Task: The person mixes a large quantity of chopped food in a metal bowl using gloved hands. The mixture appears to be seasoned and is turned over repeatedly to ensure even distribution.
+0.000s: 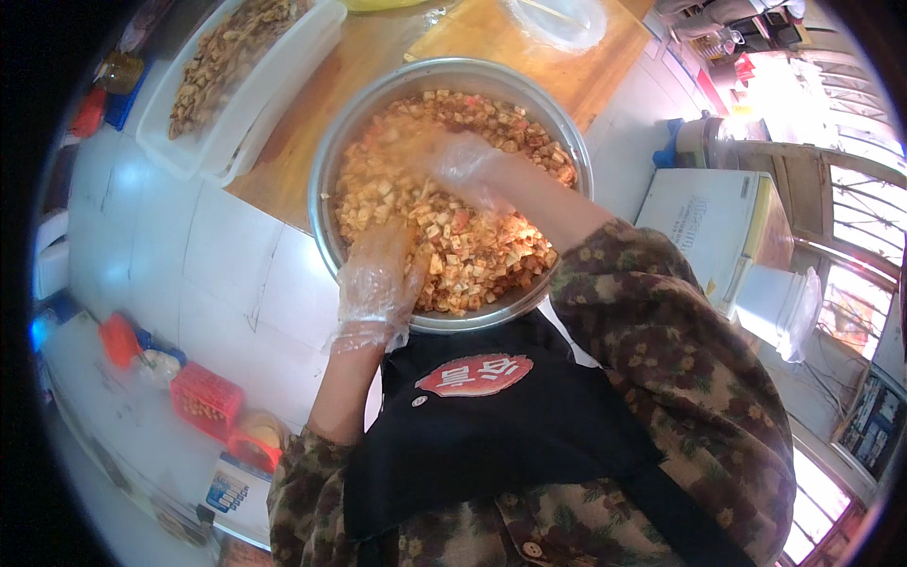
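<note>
A wide metal basin [322, 212] holds a reddish mix of small diced cubes [460, 248], pale and tofu-like, with some redder pieces among them. My left hand [379, 283], in a clear plastic glove, reaches over the near left rim, its fingers sunk in the cubes. Across the right side comes my right hand [460, 166], gloved the same way and pushed into the mix near the middle. Its fingers are blurred and partly buried. Whether either hand has closed around any cubes is hidden.
The basin stands on a wooden table [283, 149], beside a cutting board [468, 35] bearing a plastic-covered bowl [556, 21]. At upper left, a translucent tub [255, 106] contains brown food pieces. Red baskets [205, 400] sit far left; a white chest-like appliance [701, 220] stands at right.
</note>
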A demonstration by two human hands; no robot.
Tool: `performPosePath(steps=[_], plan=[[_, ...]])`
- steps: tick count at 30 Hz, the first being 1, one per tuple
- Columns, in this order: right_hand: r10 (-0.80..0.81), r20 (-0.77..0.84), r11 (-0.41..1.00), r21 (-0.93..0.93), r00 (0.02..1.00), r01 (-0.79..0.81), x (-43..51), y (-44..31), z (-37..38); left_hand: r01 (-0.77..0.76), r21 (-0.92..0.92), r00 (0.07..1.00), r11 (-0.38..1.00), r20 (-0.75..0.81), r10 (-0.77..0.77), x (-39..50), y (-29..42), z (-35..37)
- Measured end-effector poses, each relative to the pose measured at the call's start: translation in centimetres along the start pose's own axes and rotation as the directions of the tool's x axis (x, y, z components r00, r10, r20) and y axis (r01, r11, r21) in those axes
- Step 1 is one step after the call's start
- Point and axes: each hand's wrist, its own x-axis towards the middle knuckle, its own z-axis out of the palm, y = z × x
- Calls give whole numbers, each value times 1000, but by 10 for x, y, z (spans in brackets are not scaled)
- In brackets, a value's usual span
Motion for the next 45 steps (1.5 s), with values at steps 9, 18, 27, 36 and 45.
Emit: performPosePath(steps=[9, 18, 27, 36, 45], plan=[[-581, -22, 523, -777, 814, 352, -38, 76, 54, -74, 66, 996, 995, -38, 76, -16, -14, 13], [-165, -312, 983, 25, 936, 182, -56, 105, -18, 16, 178, 993, 984, 114, -37, 34, 9, -45], [339, -326, 842, -313, 882, -439, 66, 85, -70, 368, 317, 838, 874, 294, -460, 166, -12, -34], [401, -258, 915, 166, 879, -369, 102, 94, -65, 700, -482, 713, 527, 425, -558, 201, -46, -9], [311, -180, 871, 446, 933, -204, 56, 57, -61, 649, -388, 755, 655, 434, -492, 204, -13, -12]])
